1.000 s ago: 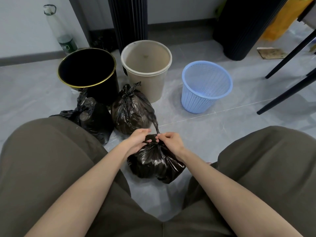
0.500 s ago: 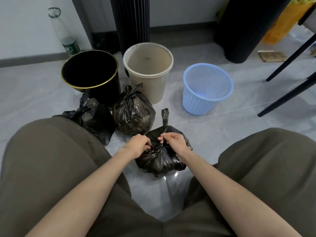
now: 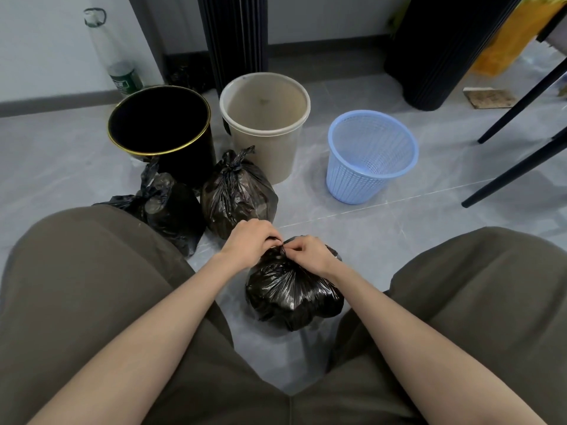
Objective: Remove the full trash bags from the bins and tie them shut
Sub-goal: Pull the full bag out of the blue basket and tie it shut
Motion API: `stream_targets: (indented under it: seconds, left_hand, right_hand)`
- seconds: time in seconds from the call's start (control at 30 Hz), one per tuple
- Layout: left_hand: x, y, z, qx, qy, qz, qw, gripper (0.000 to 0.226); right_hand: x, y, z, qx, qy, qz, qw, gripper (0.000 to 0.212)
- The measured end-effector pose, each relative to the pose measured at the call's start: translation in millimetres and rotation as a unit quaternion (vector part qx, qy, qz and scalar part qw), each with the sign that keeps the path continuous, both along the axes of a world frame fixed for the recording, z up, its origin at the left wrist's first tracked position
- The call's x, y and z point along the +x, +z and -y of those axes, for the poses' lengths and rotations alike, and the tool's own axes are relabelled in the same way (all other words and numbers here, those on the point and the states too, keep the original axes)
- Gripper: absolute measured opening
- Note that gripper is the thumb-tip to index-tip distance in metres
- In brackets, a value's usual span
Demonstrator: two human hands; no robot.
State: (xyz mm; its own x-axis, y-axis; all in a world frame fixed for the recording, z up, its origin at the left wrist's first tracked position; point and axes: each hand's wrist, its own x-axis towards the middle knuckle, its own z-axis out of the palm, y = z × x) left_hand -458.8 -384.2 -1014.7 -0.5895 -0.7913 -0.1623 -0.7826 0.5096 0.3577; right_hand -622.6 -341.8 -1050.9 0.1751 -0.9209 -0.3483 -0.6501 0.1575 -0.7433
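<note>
Person squats on the floor with a black trash bag (image 3: 294, 296) between the knees; left hand (image 3: 250, 243) and right hand (image 3: 310, 253) both have fingers curled tight, pinching the gathered neck at the bag's top, hands almost touching. Two more bags sit knotted further out: one (image 3: 171, 216) just in front of the black bin (image 3: 159, 124), one (image 3: 236, 194) in front of the beige bin (image 3: 265, 118). Blue mesh basket (image 3: 368, 154) stands apart to the right, no bag in it.
</note>
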Motion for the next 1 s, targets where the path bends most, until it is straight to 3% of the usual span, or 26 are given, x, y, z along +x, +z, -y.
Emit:
stream_targets:
  seconds: [0.23,0.47,0.6,0.77,0.83,0.9,1.0]
  left_hand:
    - [-2.3,-1.6,2.3,0.067,0.075,-0.072,0.992,0.018]
    - [-3.5,-9.0,5.1,0.135,0.138,-0.081,0.978,0.022]
    - [-4.3,-9.7,3.6,0.144,0.105,-0.068,0.982,0.025]
    - [-3.7,-3.0,3.7,0.207,0.082,-0.068,0.973,0.025]
    - [-0.5,-4.2,4.3,0.234,0.062,-0.053,0.969,0.024]
    - [1.9,-6.8,2.9,0.258,0.041,-0.03,0.965,0.026]
    - [3.2,-13.1,-2.5,0.27,0.015,-0.006,0.963,0.027]
  right_hand:
    - [-0.6,10.1,3.6,0.063,0.002,0.022,0.998,0.029]
    - [-1.1,11.6,3.7,0.106,-0.124,0.128,0.978,0.025]
    - [-4.1,17.8,4.9,0.182,-0.228,0.205,0.934,0.019]
    - [-17.3,22.4,12.3,0.329,-0.301,0.3,0.843,0.004]
    - [-21.5,20.5,13.9,0.347,-0.312,0.314,0.827,0.006]
    - [-21.9,18.7,14.8,0.348,-0.304,0.307,0.832,0.012]
    - [-17.6,20.1,13.5,0.294,-0.266,0.254,0.882,0.018]
